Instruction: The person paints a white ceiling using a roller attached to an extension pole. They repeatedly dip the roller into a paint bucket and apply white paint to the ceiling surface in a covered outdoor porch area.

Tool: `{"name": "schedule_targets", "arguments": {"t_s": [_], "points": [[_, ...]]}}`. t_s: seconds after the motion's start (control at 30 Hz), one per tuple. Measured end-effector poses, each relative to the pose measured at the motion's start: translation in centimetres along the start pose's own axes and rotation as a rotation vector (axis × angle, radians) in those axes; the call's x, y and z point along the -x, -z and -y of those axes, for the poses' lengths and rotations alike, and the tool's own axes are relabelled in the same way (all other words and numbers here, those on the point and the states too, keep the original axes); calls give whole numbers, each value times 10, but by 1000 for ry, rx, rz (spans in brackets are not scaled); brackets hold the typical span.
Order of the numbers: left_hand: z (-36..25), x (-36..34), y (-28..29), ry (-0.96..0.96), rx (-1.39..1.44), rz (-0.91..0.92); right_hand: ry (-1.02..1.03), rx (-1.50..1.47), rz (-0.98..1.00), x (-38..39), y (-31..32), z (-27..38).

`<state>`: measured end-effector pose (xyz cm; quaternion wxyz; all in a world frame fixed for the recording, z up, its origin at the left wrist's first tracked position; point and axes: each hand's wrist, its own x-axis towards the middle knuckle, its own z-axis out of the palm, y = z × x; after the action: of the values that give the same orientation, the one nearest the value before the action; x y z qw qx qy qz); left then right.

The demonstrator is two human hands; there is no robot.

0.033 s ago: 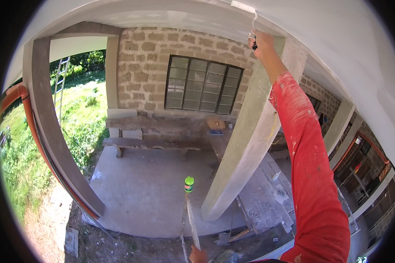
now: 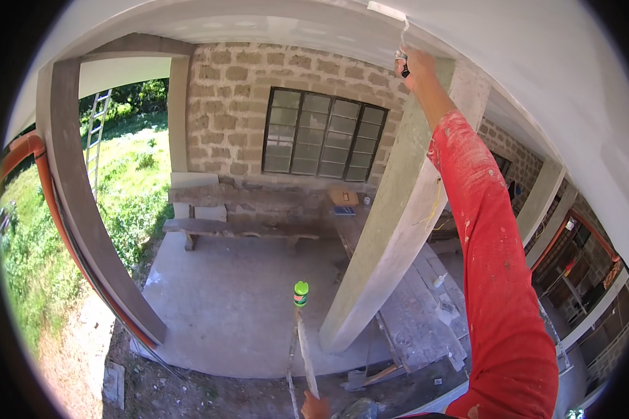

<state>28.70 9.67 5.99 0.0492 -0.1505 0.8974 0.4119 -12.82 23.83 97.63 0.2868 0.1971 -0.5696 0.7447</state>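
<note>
My right arm, in a paint-spotted red sleeve, reaches up to the upper right. My right hand [image 2: 419, 70] is closed around the handle of a paint roller [image 2: 387, 10], whose white sleeve lies against the pale ceiling or beam edge. Low in the middle, my left hand [image 2: 316, 406] is closed on the lower end of a pale wooden stick [image 2: 306, 355]. A second, thinner stick [image 2: 291, 363] runs alongside it. At their top ends appears a bright green plastic bottle piece [image 2: 300, 293]; whether it is fixed to them I cannot tell.
A square concrete post [image 2: 381, 269] rises just ahead. Behind it are a plank table [image 2: 419, 328], a rough wooden bench [image 2: 248, 229] and a block wall with a window [image 2: 325, 133]. On the left stand another post [image 2: 73, 181], an orange pipe [image 2: 52, 199] and a ladder [image 2: 96, 136].
</note>
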Motion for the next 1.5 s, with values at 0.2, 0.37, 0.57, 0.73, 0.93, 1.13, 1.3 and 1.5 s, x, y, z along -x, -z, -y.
{"name": "schedule_targets", "arguments": {"t_s": [0.2,0.37,0.57,0.73,0.93,1.13,1.3,1.5], "points": [[-3,0,0,16,-13,11,-10,-14,13,-14,5,-1],[-3,-7,3,24,-26,7,75,3,32,67,6,23],[-3,-11,0,-3,-45,13,179,36,5,187,17,65],[5,-14,-5,-26,-68,9,232,35,-22,288,12,101],[14,-16,-9,-54,-101,-2,264,57,-65,373,11,135],[32,-19,-22,-99,-150,-27,348,52,-112,430,8,157],[28,-12,-16,-102,-154,-26,385,106,-144,453,13,161],[25,-12,-11,-90,-144,-9,408,114,-126,452,13,161]]}}
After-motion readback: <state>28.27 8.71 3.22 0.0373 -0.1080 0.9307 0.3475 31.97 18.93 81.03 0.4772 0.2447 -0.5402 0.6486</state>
